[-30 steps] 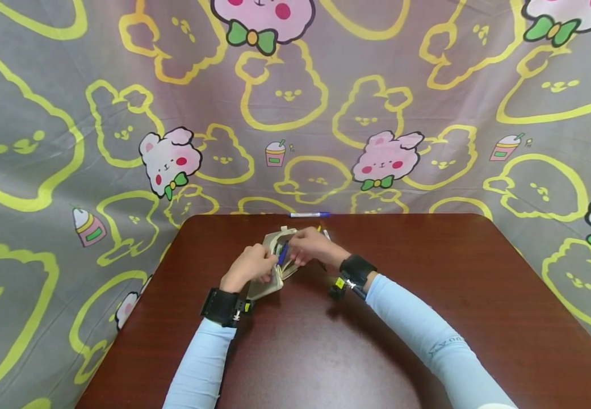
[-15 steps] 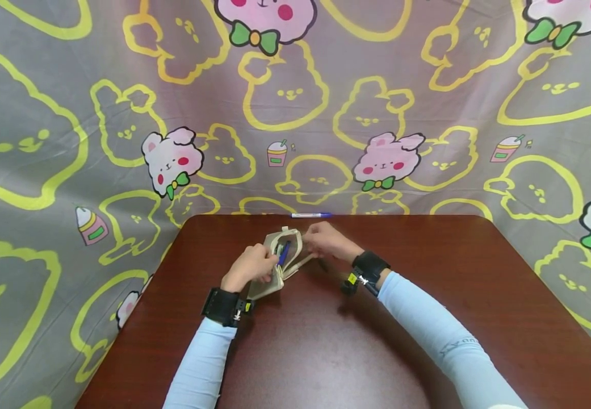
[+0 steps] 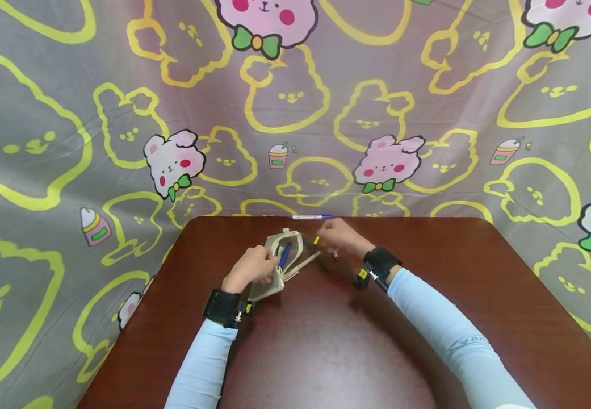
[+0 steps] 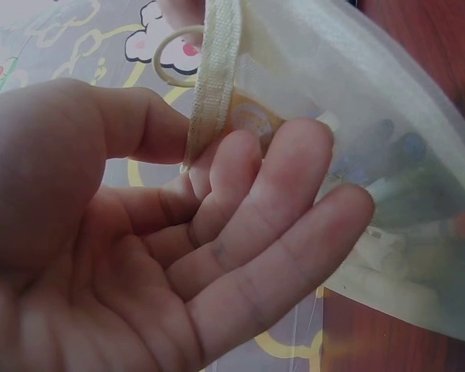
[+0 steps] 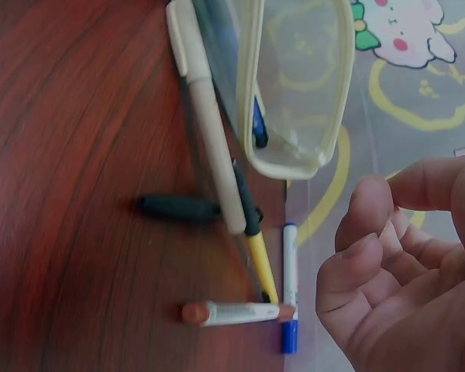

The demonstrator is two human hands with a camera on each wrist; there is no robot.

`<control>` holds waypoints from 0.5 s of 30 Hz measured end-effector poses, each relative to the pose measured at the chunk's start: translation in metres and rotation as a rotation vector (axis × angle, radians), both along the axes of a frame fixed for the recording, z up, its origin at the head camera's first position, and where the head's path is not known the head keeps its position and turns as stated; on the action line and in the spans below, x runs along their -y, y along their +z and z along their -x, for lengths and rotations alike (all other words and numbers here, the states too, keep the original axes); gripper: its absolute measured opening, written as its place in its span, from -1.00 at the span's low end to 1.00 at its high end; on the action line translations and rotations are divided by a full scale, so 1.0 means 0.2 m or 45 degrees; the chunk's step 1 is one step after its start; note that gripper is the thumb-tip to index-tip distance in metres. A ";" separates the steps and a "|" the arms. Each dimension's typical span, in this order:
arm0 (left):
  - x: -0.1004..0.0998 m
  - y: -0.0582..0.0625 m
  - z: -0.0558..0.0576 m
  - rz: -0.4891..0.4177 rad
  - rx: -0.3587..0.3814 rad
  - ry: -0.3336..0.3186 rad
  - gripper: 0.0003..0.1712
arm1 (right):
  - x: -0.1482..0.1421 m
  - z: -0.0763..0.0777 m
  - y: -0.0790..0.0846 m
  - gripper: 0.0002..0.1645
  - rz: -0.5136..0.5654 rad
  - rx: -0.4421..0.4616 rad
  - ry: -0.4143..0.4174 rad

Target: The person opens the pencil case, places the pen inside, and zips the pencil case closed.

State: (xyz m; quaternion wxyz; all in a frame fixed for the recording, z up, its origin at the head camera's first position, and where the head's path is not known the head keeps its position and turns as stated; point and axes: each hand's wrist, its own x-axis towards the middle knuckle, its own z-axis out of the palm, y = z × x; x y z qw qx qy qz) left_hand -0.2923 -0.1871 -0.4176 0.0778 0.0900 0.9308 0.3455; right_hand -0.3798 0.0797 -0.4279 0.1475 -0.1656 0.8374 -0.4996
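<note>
My left hand [image 3: 251, 264] pinches the cream-edged rim of a see-through mesh pencil case [image 3: 263, 291] between thumb and curled index finger, the other fingers half bent. The case's mouth gapes, and a blue pen [image 3: 285, 255] shows inside. In the left wrist view more pens blur behind the mesh. My right hand [image 5: 418, 256] is above the table, right of the case, fingers loosely bent with nothing visible in them. Below it in the right wrist view lie a cream pen [image 5: 219, 147], a black pen [image 5: 178, 208], a yellow-and-black pen [image 5: 260, 263] and a white marker with brown ends [image 5: 240, 312].
A white marker with a blue cap [image 3: 307, 217] lies along the far edge of the dark red wooden table [image 3: 402, 284]. Behind the table hangs a grey cartoon-print cloth [image 3: 326, 187].
My right hand has drawn out of the pencil case and moved right, away from it. The cream pen now sticks out beside the case, apart from the hand. The left hand stays put.
</note>
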 end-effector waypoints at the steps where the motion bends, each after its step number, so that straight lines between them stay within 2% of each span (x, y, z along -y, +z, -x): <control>1: 0.00 0.00 0.00 -0.002 -0.001 -0.003 -0.69 | -0.01 0.00 -0.01 -0.72 0.003 -0.005 -0.008; 6: -0.01 0.00 0.00 0.001 -0.012 -0.010 -0.68 | -0.04 0.04 -0.04 -0.73 -0.048 -0.025 -0.080; 10: 0.00 0.00 -0.01 0.009 -0.006 -0.007 -0.68 | -0.05 0.08 -0.09 -0.74 -0.203 -0.093 -0.155; 15: 0.00 -0.01 0.00 0.007 -0.004 0.001 -0.69 | -0.06 0.12 -0.13 -0.80 -0.393 -0.208 -0.186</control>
